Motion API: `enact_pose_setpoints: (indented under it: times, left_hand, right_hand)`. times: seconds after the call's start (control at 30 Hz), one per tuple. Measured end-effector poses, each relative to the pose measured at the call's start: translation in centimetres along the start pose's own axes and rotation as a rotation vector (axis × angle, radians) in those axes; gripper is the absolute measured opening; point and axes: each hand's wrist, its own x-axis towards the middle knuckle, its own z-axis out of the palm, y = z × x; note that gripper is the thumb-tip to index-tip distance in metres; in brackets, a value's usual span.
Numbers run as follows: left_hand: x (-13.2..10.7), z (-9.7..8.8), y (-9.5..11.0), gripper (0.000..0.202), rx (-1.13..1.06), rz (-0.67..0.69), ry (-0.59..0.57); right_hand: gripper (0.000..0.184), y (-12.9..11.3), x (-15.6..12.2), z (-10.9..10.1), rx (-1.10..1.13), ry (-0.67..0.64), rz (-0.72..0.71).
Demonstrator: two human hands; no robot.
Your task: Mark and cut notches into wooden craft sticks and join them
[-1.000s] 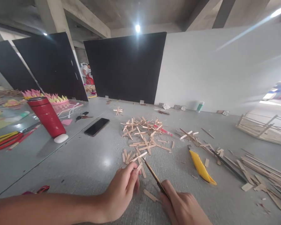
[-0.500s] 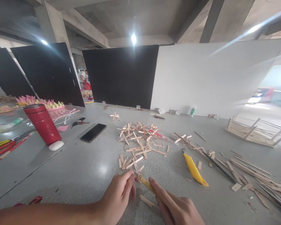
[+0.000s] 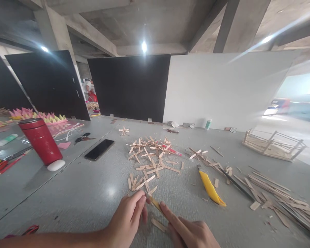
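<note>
Over grey tabletop (image 3: 74, 193), R hand (image 3: 189, 230) clamps slim yellowish tool (image 3: 155, 203); L hand (image 3: 127, 214) pinched tog. nr its tip, contents hidden, can't tell.

You seem to be in a craft workshop: bare grey concrete beams (image 3: 90, 34) cross the top of the frame, a flat black partition panel (image 3: 129, 89) stands upper centre, and pale wooden sticks (image 3: 155, 170) litter your grey tabletop (image 3: 90, 193) mid-frame.
</note>
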Motion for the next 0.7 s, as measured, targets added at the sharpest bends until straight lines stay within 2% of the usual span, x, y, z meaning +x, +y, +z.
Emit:
enact_pose_setpoints:
  times: [0.13,0.4,0.5,0.7]
  left_hand:
    - [0.1,0.0,0.1,0.05,-0.008,0.018,-0.023]
    - [-0.3,-0.2,0.3,0.046,0.01,0.047,-0.046]
    - [-0.3,-0.2,0.2,0.048,0.014,0.051,-0.059]
    - [-0.1,-0.2,-0.2,0.047,0.012,0.039,-0.062]
  right_hand:
    - [0.04,-0.3,0.1,-0.3,-0.024,0.013,0.038]
    - [0.048,-0.7,1.5,-1.4,-0.125,0.042,-0.021]
    - [0.05,-0.6,1.3,-1.6,-0.149,0.025,-0.019]
    - [0.048,-0.4,0.5,-1.3,-0.077,-0.094,0.04]
